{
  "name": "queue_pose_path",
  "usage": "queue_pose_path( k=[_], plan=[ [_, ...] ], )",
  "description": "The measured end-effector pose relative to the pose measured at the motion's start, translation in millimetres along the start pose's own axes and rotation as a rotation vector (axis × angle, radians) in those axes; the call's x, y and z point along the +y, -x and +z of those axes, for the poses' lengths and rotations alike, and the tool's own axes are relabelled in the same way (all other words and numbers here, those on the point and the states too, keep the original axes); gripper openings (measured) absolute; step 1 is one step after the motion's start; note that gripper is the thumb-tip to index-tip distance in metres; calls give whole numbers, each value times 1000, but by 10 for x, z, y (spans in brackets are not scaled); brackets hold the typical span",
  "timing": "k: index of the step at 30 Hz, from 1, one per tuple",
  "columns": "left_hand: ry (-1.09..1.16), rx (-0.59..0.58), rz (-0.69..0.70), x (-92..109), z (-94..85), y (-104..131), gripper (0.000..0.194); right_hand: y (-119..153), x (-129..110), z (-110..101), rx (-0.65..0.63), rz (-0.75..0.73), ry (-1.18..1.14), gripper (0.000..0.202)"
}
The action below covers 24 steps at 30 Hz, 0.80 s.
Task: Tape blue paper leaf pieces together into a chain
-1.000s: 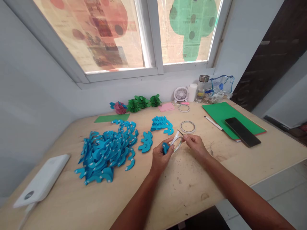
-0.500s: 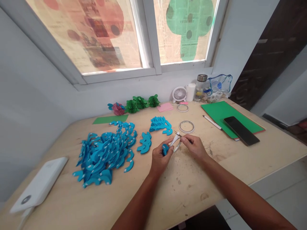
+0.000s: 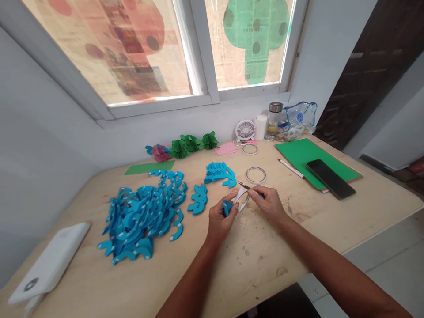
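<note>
My left hand [image 3: 220,217] is closed on a roll of white double-sided tape [image 3: 244,204] and a curved blue paper piece [image 3: 227,207]. A white strip of the tape [image 3: 239,194] stands up from between its fingers. In my right hand [image 3: 266,201] is a pair of dark, thin tweezers [image 3: 245,186], with the tips at the upper end of that strip. Left of my hands lie a small fanned stack of blue paper pieces [image 3: 198,201] and a big heap of blue scalloped paper pieces [image 3: 142,221]. Another blue row [image 3: 218,171] sits farther back.
Two more tape rolls, a near one [image 3: 256,175] and a far one [image 3: 249,149], lie beyond my hands. A phone [image 3: 331,179] rests on green sheets [image 3: 298,154] beside a white pen [image 3: 290,168]. Folded-paper shapes [image 3: 190,144], a fan [image 3: 245,130] and a bottle [image 3: 273,122] line the wall.
The tweezers show more of their length and their tips have shifted slightly against the tape strip. My left hand keeps its hold. The whole view has shifted a little.
</note>
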<state>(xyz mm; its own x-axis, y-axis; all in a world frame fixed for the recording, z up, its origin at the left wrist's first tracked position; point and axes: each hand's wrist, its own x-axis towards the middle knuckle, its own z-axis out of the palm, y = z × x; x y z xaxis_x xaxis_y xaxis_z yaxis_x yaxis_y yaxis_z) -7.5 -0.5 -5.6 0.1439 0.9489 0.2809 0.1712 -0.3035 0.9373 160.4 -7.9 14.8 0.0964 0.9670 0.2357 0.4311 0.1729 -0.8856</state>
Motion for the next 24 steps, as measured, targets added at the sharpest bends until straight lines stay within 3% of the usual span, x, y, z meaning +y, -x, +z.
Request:
queue_pose_path(
  k=[24],
  plan=[
    [-28,8,16,10,-2,9,30,27,-21,22,-59,-55,56,36]
  ],
)
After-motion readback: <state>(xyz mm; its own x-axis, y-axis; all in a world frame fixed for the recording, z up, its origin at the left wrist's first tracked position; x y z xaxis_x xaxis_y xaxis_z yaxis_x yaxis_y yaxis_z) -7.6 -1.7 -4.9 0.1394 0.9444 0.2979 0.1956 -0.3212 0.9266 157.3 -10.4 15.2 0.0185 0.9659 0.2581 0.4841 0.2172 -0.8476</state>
